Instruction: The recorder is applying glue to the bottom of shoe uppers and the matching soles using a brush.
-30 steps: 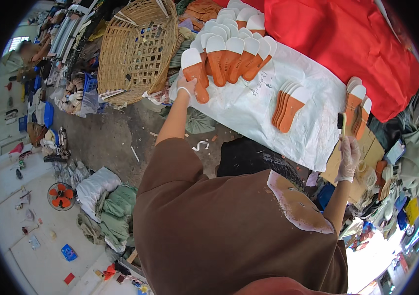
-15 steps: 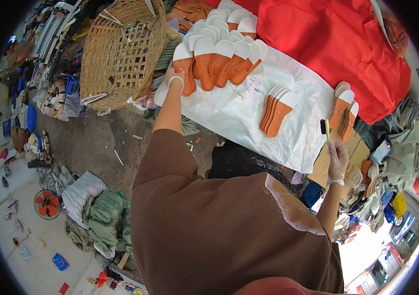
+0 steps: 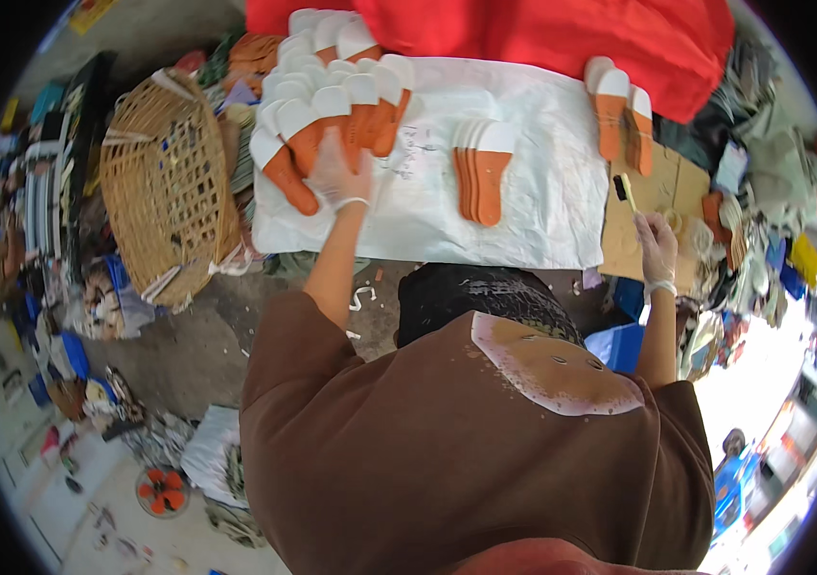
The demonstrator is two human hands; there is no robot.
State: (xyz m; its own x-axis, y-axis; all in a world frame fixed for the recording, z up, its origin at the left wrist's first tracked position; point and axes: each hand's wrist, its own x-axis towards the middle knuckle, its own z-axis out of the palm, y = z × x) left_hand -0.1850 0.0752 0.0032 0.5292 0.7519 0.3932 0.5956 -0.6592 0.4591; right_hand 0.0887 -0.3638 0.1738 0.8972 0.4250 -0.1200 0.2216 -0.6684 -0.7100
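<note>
My left hand (image 3: 339,174), in a thin clear glove, reaches over the near edge of a large overlapping pile of insoles (image 3: 360,113). Its fingers are stretched out against their orange ends; the fingertips partly blend into the insoles. Each insole is white at the broad end and orange at the narrow one. One tilted insole (image 3: 286,179) lies just left of this hand. My right hand (image 3: 655,247), gloved too, is closed round the pale handle of a small dark-bristled brush (image 3: 625,192), held up at the right. A fanned stack of insoles (image 3: 483,172) lies between the hands.
White sheeting (image 3: 418,225) covers the table under the insoles. Two more insole stacks (image 3: 609,113) stand at its far right, by a red cloth (image 3: 562,48). Brown cardboard (image 3: 657,182) lies below them. A wicker basket (image 3: 169,182) leans at left; a fan (image 3: 162,492) stands behind.
The whole view has turned and shifted. My left hand has moved right, off the leftmost insole, which now lies tilted beside it. My right hand still holds the brush.
</note>
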